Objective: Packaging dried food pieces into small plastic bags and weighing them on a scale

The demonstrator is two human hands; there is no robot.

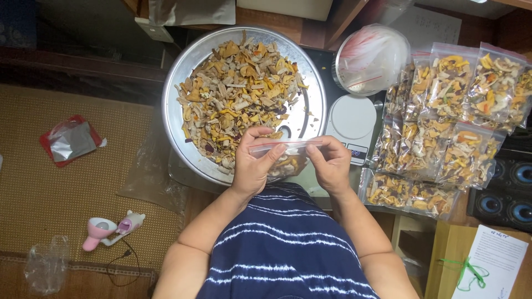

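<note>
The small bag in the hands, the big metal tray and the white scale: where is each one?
small bag [285,160], head view, on its clear filled body between the hands.
big metal tray [183,72], head view, on its bare left rim.
white scale [350,117], head view, on its round weighing plate.

Zip bag [285,158] between both hands' fingers [271,156]

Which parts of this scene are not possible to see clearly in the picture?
Head view only:
- Small clear bag: its lower part is covered by the left hand and right hand, so whether it is sealed is unclear.
- Scale: the display is too small to read.
- Paper sheet: cut off by the bottom edge; the writing is too small.
- Speakers: cut off by the right edge.
- Metal tray: its near rim is hidden behind the hands.
</note>
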